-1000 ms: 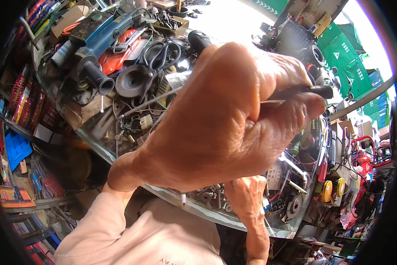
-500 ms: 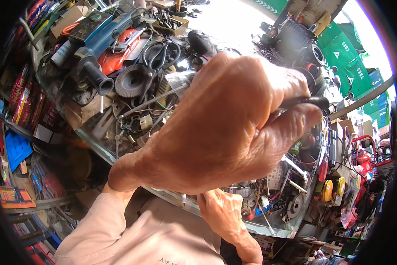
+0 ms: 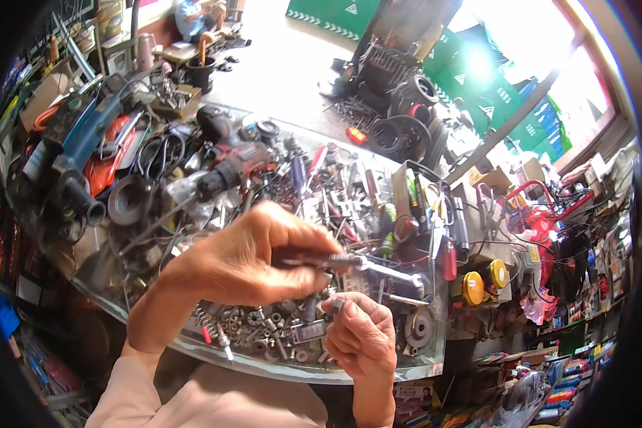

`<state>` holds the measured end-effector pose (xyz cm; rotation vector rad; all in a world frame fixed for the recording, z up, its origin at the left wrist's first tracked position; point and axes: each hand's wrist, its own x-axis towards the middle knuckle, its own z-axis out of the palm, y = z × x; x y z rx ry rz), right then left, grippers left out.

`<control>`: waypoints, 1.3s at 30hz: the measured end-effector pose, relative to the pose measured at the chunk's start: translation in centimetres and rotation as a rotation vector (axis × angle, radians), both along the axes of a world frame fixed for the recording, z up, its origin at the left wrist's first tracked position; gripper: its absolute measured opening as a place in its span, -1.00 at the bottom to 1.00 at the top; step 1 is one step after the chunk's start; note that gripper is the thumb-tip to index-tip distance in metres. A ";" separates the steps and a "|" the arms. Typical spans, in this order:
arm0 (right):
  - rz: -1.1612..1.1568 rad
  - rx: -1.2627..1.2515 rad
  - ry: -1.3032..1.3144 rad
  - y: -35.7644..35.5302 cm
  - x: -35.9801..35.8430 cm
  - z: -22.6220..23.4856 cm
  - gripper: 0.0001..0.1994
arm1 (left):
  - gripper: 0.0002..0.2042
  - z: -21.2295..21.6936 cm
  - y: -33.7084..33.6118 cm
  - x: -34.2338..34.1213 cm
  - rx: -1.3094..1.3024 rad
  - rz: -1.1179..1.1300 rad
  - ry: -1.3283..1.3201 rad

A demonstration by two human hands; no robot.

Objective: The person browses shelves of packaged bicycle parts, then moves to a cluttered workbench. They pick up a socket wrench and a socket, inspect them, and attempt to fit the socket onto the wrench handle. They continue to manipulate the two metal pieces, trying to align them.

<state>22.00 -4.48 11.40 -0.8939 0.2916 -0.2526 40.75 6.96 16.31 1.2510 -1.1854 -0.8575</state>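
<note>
In the head view, the only one, the left hand [image 3: 239, 260] is raised over the cluttered counter [image 3: 378, 375], its fingers closed around a dark threaded rod [image 3: 342, 262]. The rod's long axis runs roughly left to right, its free end pointing away from the left palm and dipping slightly. In the picture that end meets a chrome spanner [image 3: 398, 274] (an overlap along the line of sight, I would judge, since the spanner seems to lie on the glass).

The right hand [image 3: 364, 339] is nearer the person's body, below the rod's free end, with thumb and forefinger pinched on a small grey piece [image 3: 336, 307]. Its other fingers are curled in; whether the piece has a hole cannot be made out. The piece lies a little left of the rod's tip and toward the body, apart from it in the picture, so the rod's axis passes beyond it rather than at it. The right hand is the nearer one to that free end; the left grips the other part.
</note>
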 end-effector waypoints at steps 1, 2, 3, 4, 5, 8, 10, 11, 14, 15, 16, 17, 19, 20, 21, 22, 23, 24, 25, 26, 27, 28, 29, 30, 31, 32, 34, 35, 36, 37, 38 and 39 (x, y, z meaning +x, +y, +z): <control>-0.007 0.030 -0.028 -0.4 -0.2 0.2 -0.73 | -0.75 0.0 -0.4 -0.1 0.047 -0.068 0.069; -0.011 0.065 -0.053 -0.7 -0.4 0.2 -0.73 | -0.74 -0.4 -0.7 -0.3 0.102 -0.133 0.141; -0.035 0.080 -0.061 -0.9 -0.5 0.3 -0.75 | -0.71 -1.1 -1.3 -1.0 0.105 -0.102 0.251; -0.058 0.093 -0.069 -1.0 -0.4 0.4 -0.77 | -0.69 -1.3 -1.6 -1.0 0.129 -0.137 0.239; -0.076 0.114 -0.076 -1.0 -0.4 0.4 -0.78 | -0.68 -1.5 -1.8 -1.2 0.143 -0.144 0.286; -0.111 0.028 -0.080 -1.0 -0.5 0.4 -0.82 | -0.66 -2.5 -2.6 -1.6 0.142 -0.168 0.415; -0.132 0.035 -0.046 -1.0 -0.3 0.8 -0.80 | -0.64 -3.1 -2.9 -1.6 0.156 -0.207 0.518; -0.130 0.040 -0.045 -1.3 -0.3 0.6 -0.80 | -0.66 -3.6 -3.2 -1.7 0.111 -0.219 0.551; -0.109 0.036 -0.040 -2.0 -0.1 0.6 -0.77 | -0.70 -3.6 -3.7 -2.6 0.098 -0.108 0.555; -0.099 0.042 -0.060 -2.3 -0.1 0.4 -0.78 | -0.72 -3.6 -3.7 -2.2 0.142 -0.141 0.586; -0.089 0.048 -0.080 -2.7 0.0 0.1 -0.78 | -0.73 -3.5 -3.6 -1.5 0.187 -0.174 0.618; -0.121 -0.120 -0.031 -3.2 0.1 -0.4 -0.70 | -0.74 -3.5 -3.5 -1.1 0.234 -0.204 0.651; -0.272 -0.399 0.122 -3.6 0.4 -0.4 -0.76 | -0.76 -3.8 -3.6 -1.3 0.166 -0.136 0.705; -0.323 -0.515 0.163 -3.7 0.6 -0.5 -0.79 | -0.77 -3.9 -3.6 -1.1 0.149 -0.116 0.722; -0.271 -0.435 0.183 -4.2 0.3 -0.5 -0.78 | -0.76 -4.0 -3.6 -1.0 0.159 -0.116 0.699; -0.252 -0.452 0.139 -4.1 0.4 -0.3 -0.76 | -0.76 -3.9 -3.7 -0.9 0.169 -0.116 0.676; -0.235 -0.469 0.102 -4.0 0.4 0.2 -0.73 | -0.76 -3.9 -3.8 -0.9 0.178 -0.119 0.657; -0.218 -0.486 0.064 -4.0 0.5 0.5 -0.70 | -0.75 -3.9 -3.9 -0.9 0.199 -0.129 0.647; -0.165 -0.532 0.001 -4.3 0.4 0.3 -0.62 | -0.75 -3.9 -3.9 -1.0 0.219 -0.139 0.636; -0.183 -0.602 -0.015 -4.3 0.7 0.1 -0.62 | -0.75 -3.9 -3.9 -1.1 0.231 -0.149 0.627; -0.195 -0.723 -0.002 -4.3 0.8 0.0 -0.63 | -0.73 -4.1 -3.9 -1.1 0.264 -0.146 0.626; -0.205 -0.844 0.011 -4.4 0.9 -0.1 -0.64 | -0.72 -4.2 -3.9 -1.1 0.267 -0.149 0.629; -0.287 -1.005 -0.053 -4.4 1.2 -0.4 -0.65 | -0.71 -4.3 -3.9 -1.0 0.271 -0.148 0.634; -0.308 -1.108 -0.034 -4.5 1.1 -0.4 -0.67 | -0.71 -4.3 -3.9 -1.0 0.274 -0.147 0.638; -0.315 -1.115 -0.025 -4.4 1.0 -0.4 -0.67 | -0.71 -4.2 -4.1 -1.1 0.259 -0.134 0.621; -0.323 -1.115 -0.015 -4.2 1.0 -0.7 -0.67 | -0.71 -4.4 -4.2 -1.2 0.271 -0.135 0.613; -0.339 -1.143 -0.028 -4.6 1.1 -1.0 -0.68 | -0.72 -4.7 -4.4 -1.2 0.297 -0.141 0.596; -0.319 -1.077 -0.002 -4.8 0.7 -1.1 -0.68 | -0.72 -4.4 -4.5 -1.4 0.286 -0.153 0.566; -0.300 -1.011 0.025 -5.0 0.5 -1.2 -0.68 | -0.71 -4.4 -4.5 -1.5 0.314 -0.164 0.540; -0.336 -0.957 -0.006 -5.1 0.6 -1.2 -0.69 | -0.71 -4.2 -4.5 -1.7 0.305 -0.160 0.554; -0.411 -0.882 -0.014 -5.0 0.6 -0.9 -0.70 | -0.70 -4.2 -4.6 -2.1 0.293 -0.161 0.570; -0.472 -0.840 0.022 -5.3 0.2 -1.2 -0.70 | -0.67 -5.2 -4.6 -2.1 0.288 -0.142 0.483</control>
